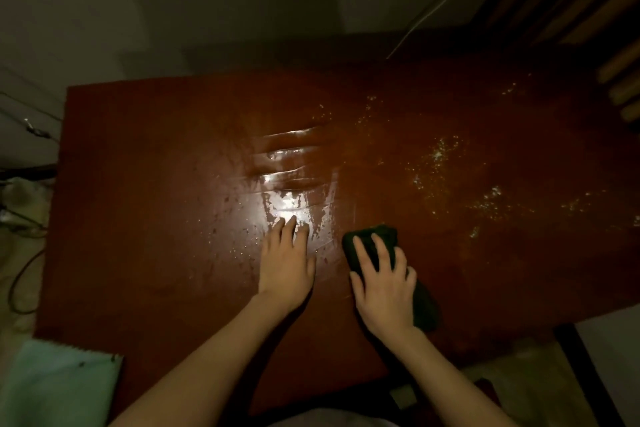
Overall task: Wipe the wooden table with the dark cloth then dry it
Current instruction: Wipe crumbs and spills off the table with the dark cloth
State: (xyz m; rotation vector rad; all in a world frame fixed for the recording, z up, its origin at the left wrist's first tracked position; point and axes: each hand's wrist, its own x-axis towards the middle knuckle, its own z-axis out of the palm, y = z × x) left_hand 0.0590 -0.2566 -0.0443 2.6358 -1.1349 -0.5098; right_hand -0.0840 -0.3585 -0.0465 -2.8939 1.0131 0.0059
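Head view — dark cloth under right hand

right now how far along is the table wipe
Early. Done: wet streaks show one wiped patch mid-table. In hand: the right hand presses the dark cloth flat on the wooden table; the left hand rests flat beside it. Left: pale crumbs on the right side, then drying.

dim warm light, glare on the wet table, dark vignetted corners, wide-angle bending at edges
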